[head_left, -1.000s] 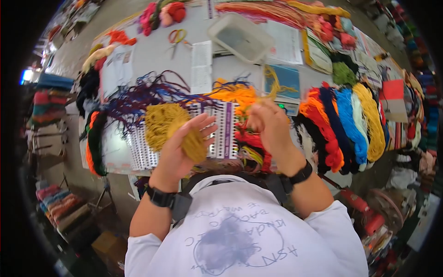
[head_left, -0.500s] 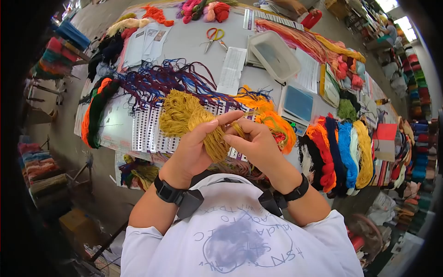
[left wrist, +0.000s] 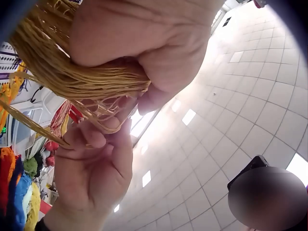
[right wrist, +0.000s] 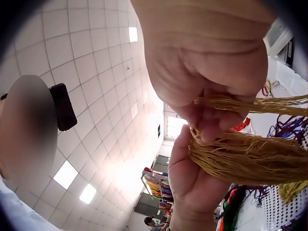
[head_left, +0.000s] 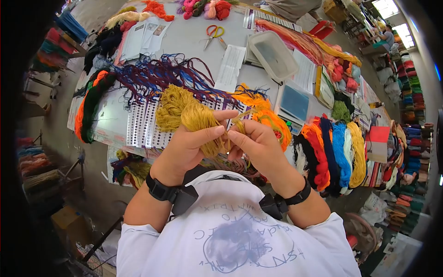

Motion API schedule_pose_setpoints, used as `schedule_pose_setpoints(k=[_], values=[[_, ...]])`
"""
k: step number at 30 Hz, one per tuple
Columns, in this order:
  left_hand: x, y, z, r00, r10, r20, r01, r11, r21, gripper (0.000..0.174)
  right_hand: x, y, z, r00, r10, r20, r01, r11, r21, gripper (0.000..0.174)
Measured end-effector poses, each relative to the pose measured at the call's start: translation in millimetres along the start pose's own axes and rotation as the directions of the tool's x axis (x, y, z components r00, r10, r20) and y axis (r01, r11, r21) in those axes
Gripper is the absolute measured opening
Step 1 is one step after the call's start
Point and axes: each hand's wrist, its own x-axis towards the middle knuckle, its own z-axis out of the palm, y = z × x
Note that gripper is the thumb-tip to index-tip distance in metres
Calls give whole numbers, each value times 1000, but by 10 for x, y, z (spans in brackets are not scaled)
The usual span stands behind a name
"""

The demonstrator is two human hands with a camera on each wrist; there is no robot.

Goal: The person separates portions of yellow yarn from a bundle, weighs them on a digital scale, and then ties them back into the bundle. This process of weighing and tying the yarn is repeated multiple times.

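Observation:
A mustard-yellow yarn skein point(head_left: 197, 121) lies across the left hand point(head_left: 187, 147), whose thumb and fingers curl round its near end. Opposite it, the right hand point(head_left: 258, 145) pinches a thin strand bundle of the same yarn, its fingertips close to those of the left. In the left wrist view the skein point(left wrist: 82, 77) ends in loose loops between the left hand point(left wrist: 144, 38) and the right hand point(left wrist: 94, 168). The right wrist view has the strand bundle point(right wrist: 274, 104) running out of the right hand's point(right wrist: 207, 62) curled fingers, above the skein point(right wrist: 250, 159) on the left hand point(right wrist: 195, 185).
Purple-blue yarn point(head_left: 161, 76) and orange yarn point(head_left: 272, 127) lie beyond the hands, over punched cards point(head_left: 143, 124). Farther off are scissors point(head_left: 213, 36), a clear plastic tray point(head_left: 274, 56) and a scale point(head_left: 294, 102). Coloured skeins point(head_left: 341, 150) hang at the right edge.
The hands, apart a second ago with the right one raised to the right, have come together at the skein's end. Since half a second ago they have shifted only slightly.

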Motion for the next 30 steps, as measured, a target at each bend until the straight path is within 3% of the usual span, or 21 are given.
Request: schedule_pose_setpoints(k=[9, 15, 23, 30], values=[[-20, -43, 25, 999, -18, 41, 20, 998, -63, 37, -74, -23, -9, 998, -12, 58, 8, 998, 67, 16], [-46, -33, 80, 999, -52, 17, 52, 997, -60, 39, -122, -32, -33, 995, -42, 86, 52, 991, -126, 13], [-50, -67, 34, 998, -42, 52, 47, 995, -92, 40, -112, 0, -29, 994, -17, 107, 10, 998, 67, 10], [-12, -70, -20, 996, -52, 77, 60, 992, -107, 40, -109, -45, -16, 993, -24, 111, 18, 998, 53, 11]])
